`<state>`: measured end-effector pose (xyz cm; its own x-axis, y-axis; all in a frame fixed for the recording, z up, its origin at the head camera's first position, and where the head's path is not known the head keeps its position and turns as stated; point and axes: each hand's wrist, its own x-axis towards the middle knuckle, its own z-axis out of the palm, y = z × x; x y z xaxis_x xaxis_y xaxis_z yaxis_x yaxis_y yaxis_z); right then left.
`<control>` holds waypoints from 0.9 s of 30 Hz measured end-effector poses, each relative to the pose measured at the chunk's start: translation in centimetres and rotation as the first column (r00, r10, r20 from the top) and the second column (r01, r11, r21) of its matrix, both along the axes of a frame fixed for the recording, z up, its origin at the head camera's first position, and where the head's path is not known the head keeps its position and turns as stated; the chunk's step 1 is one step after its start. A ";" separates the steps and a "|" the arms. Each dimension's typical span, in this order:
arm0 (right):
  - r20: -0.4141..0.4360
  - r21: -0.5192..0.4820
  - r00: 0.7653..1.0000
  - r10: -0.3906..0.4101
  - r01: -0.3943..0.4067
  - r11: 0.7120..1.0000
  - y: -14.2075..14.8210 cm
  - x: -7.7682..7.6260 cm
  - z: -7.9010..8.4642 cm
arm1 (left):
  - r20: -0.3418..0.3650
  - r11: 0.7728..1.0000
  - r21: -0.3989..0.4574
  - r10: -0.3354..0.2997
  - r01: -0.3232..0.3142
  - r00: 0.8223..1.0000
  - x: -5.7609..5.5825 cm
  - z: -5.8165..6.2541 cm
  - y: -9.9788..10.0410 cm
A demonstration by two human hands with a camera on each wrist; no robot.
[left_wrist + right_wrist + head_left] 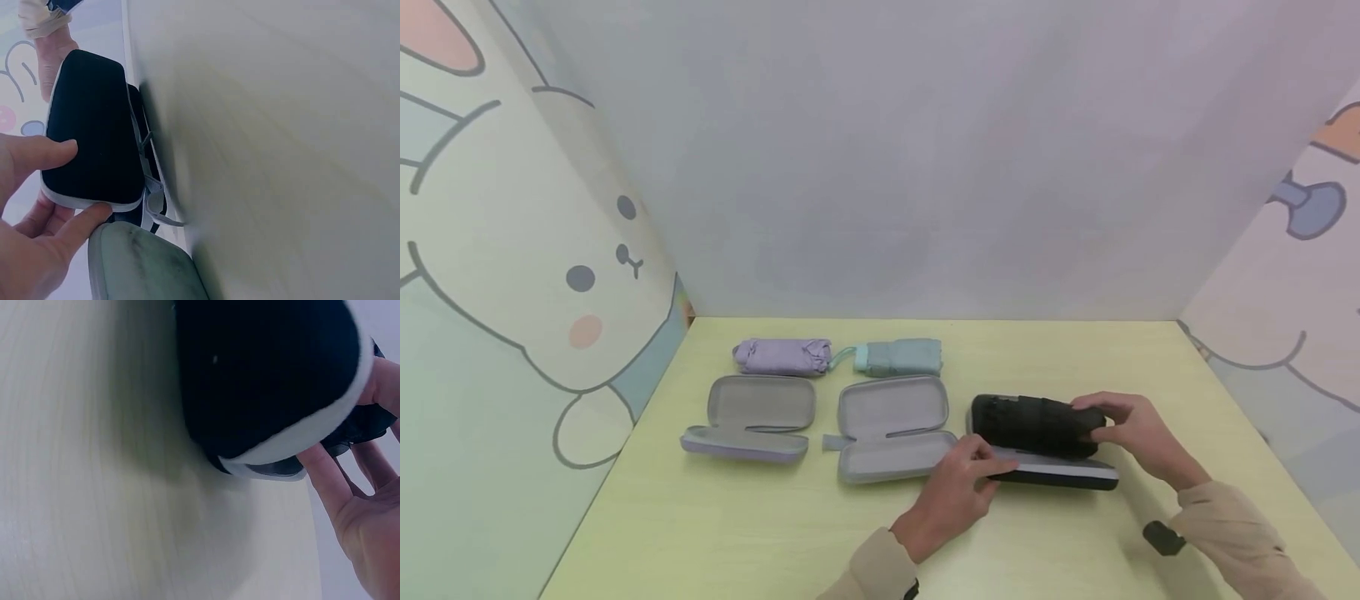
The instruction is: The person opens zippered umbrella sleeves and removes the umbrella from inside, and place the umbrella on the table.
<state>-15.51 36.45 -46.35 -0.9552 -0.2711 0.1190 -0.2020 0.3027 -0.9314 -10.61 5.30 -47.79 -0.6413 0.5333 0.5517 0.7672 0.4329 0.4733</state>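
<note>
A black folded umbrella (1030,423) lies in the far half of an open black case (1060,478) with a grey lining, at the right of the table. My left hand (951,496) pinches the left part of the case's near half, which is tilted up; in the left wrist view the thumb lies on its black outside (94,125). Around the umbrella's right end, my right hand (1142,437) curls its thumb and fingers. The right wrist view shows the raised black half (269,369) hiding much of the umbrella and some fingertips.
Left of the black case lie an open grey-lined case (895,457) with a green outside and an open lilac case (745,444). Behind them rest a folded lilac umbrella (784,357) and a folded green umbrella (904,357). Walls bound the yellow table (737,533) at back and sides.
</note>
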 end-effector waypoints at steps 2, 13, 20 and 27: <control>0.007 -0.055 1.000 0.020 -0.020 0.998 0.1 0.0 0.4 | -0.007 1.000 -0.005 0.001 -0.001 1.000 0.0 0.0 0.1; 0.043 -0.226 0.999 0.023 -0.013 0.974 0.8 -1.2 3.4 | 0.007 1.000 0.004 0.008 -0.008 1.000 0.2 0.2 0.1; 0.066 -0.189 0.998 -0.001 0.013 0.982 1.1 -3.1 3.9 | -0.003 1.000 0.000 0.004 -0.004 1.000 0.4 0.1 0.2; 0.086 -0.049 0.996 0.006 -0.002 0.999 1.0 -5.6 3.9 | -0.004 1.000 -0.019 0.001 -0.001 1.000 0.6 0.3 0.4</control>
<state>-21.09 37.48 -42.45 -0.9613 -0.2709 0.0497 -0.1218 0.2562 -0.9589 -9.99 5.67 -47.45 -0.6398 0.5430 0.5439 0.7684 0.4427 0.4621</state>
